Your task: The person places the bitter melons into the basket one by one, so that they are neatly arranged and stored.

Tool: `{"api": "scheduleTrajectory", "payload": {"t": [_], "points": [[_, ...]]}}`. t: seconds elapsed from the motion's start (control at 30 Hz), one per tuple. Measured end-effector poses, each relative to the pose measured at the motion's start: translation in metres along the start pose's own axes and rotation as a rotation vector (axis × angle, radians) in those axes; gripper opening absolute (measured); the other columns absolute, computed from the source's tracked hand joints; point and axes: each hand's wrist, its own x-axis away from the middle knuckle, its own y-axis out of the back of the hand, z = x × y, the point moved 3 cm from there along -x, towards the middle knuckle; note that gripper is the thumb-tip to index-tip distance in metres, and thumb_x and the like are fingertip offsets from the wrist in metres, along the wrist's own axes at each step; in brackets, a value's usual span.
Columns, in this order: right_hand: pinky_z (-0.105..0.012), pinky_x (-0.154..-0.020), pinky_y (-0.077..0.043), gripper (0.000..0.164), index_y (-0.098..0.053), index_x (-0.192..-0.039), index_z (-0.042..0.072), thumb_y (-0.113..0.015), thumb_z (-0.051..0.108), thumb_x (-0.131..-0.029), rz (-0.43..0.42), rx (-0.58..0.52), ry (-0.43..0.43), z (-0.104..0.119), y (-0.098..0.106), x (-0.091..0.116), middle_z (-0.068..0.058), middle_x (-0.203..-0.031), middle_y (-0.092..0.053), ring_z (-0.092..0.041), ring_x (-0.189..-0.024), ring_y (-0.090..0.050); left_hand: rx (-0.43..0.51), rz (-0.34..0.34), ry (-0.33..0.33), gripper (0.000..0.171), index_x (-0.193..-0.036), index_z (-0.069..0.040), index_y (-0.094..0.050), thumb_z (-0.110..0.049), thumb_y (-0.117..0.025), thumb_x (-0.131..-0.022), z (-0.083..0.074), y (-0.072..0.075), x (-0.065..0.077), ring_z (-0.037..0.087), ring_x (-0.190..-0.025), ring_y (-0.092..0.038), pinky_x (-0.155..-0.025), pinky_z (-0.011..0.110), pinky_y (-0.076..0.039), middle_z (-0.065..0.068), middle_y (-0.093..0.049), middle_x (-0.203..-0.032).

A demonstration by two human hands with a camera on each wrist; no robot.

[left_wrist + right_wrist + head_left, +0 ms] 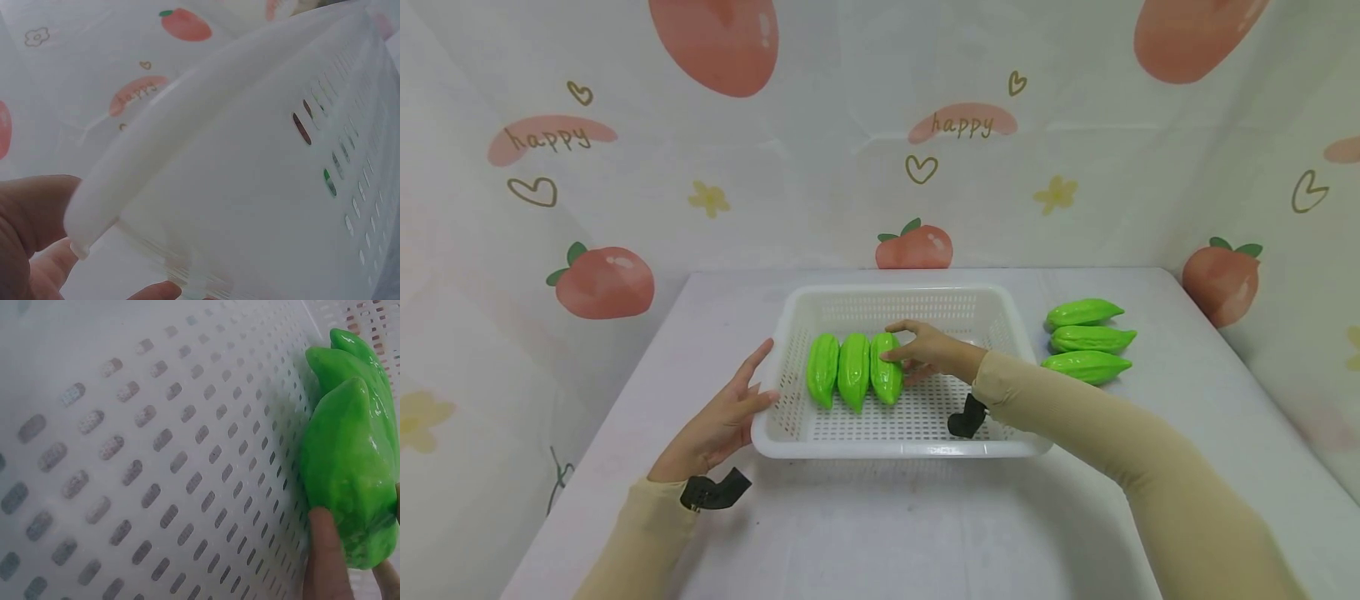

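Observation:
Three glossy green bitter melons lie side by side in a white plastic basket [895,450], their pointed ends toward the near side. The rightmost bitter melon [885,383] is held by my right hand [928,350], its thumb and fingers placed around the sides. In the right wrist view, fingertips press against this bitter melon [350,462] low on its body. My left hand [730,417] holds the basket's left rim, with the thumb over the edge. In the left wrist view, the rim [156,125] passes between thumb and fingers.
Three more bitter melons [1092,339] lie on the white table [880,533], right of the basket, behind the right forearm. A fruit-patterned cloth [820,167] hangs behind and along the sides. Black straps with a protruding piece [715,490] sit on the wrists.

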Motion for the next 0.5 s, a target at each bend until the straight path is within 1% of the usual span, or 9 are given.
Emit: {"api": "scheduleTrajectory", "payload": {"t": [0.13,0.27,0.4,0.5], "points": [[-0.039,-0.075,-0.059,0.065,-0.043,-0.144,0.024,-0.073,0.018,-0.087,-0.006,0.017,-0.006,-0.0008,0.0007,-0.0019,-0.019,-0.132,-0.049,-0.026,-0.101,-0.058,0.004,-0.002,0.0,0.081,-0.151,-0.051,-0.002,-0.01,-0.05,-0.1,0.0001,0.0,-0.0001,0.031,-0.123,-0.053,-0.089,0.044,-0.053,0.017,-0.024,-0.156],[-0.038,-0.073,-0.059,0.065,-0.044,-0.144,0.025,-0.074,0.021,-0.086,-0.014,0.044,-0.015,-0.0016,0.0019,-0.0042,-0.018,-0.128,-0.051,-0.025,-0.099,-0.058,-0.002,-0.002,-0.002,0.081,-0.151,-0.051,-0.002,-0.009,-0.05,-0.1,-0.0002,0.0,0.0001,0.031,-0.122,-0.054,-0.088,0.043,-0.054,0.018,-0.024,-0.156],[-0.037,-0.071,-0.059,0.066,-0.044,-0.143,0.027,-0.075,0.022,-0.085,-0.026,0.063,-0.029,-0.0024,0.0025,-0.0063,-0.018,-0.125,-0.053,-0.026,-0.101,-0.059,-0.013,-0.002,-0.002,0.081,-0.151,-0.051,-0.002,-0.01,-0.05,-0.1,-0.0002,0.0,0.0001,0.03,-0.121,-0.054,-0.087,0.042,-0.054,0.018,-0.025,-0.155],[-0.036,-0.071,-0.059,0.066,-0.043,-0.143,0.028,-0.075,0.024,-0.086,-0.031,0.077,-0.035,-0.0026,0.0025,-0.0064,-0.018,-0.125,-0.054,-0.027,-0.105,-0.059,-0.015,-0.006,0.001,0.081,-0.151,-0.051,-0.002,-0.01,-0.051,-0.1,0.0002,0.0001,-0.0003,0.03,-0.121,-0.054,-0.088,0.042,-0.054,0.018,-0.025,-0.155]]}}
